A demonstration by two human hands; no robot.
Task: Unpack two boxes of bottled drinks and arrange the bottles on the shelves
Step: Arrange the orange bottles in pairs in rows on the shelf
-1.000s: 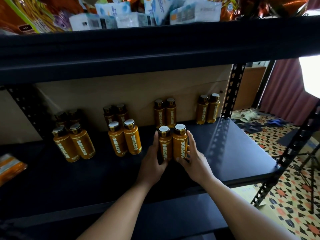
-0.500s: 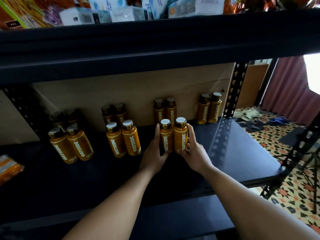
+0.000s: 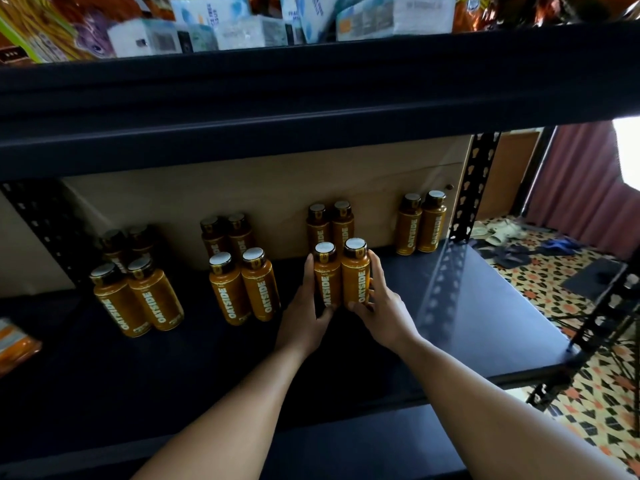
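Black metal shelf board (image 3: 104,375), left to right: orange-and-white packet (image 3: 15,344) at the left edge, then amber plastic bottles with silver-topped caps and white "OATSIDE" up each label, as first front pair (image 3: 138,299) and second front pair (image 3: 246,289). Next, the left hand (image 3: 304,317) and right hand (image 3: 384,313) grasp the third front pair (image 3: 341,278) from either side, thumbs curled round the bases, bottles upright and touching, just before a middle back pair (image 3: 330,223). Right of the hands the board shows bare to its front edge, with the right back pair (image 3: 420,223) beside the perforated black post (image 3: 474,188)
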